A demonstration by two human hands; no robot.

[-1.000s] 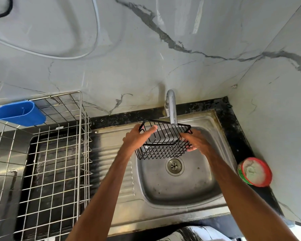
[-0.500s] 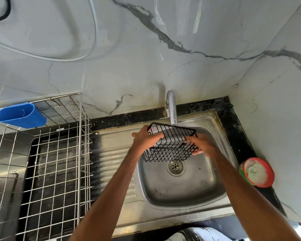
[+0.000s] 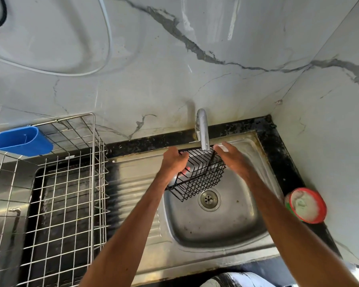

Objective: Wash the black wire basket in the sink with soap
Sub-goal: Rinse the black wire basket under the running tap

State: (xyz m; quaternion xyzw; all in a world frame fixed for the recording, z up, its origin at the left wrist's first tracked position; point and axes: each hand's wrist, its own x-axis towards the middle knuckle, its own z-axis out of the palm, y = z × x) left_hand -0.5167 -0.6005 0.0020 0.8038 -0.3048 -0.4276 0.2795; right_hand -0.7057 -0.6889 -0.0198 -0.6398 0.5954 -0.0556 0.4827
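Note:
The black wire basket [image 3: 201, 181] hangs tilted over the steel sink [image 3: 222, 224], with its far rim right under the tap spout [image 3: 203, 133]. My left hand [image 3: 173, 162] grips the basket's left rim, fingers curled over the wire. My right hand [image 3: 233, 159] lies against the basket's right side with its fingers stretched out toward the spout; it is blurred. I cannot tell whether water is running. A red-rimmed tub of pale soap paste [image 3: 306, 205] stands on the black counter to the right of the sink.
The drain [image 3: 208, 198] sits just below the basket. A steel wire dish rack [image 3: 66, 183] fills the draining board on the left, with a blue plastic cup [image 3: 21, 140] hooked on its far rim. Marble walls close in behind and to the right.
The basket has tipped and risen toward the tap. My right hand has slid up its right side and its fingers have straightened. My left hand keeps its hold.

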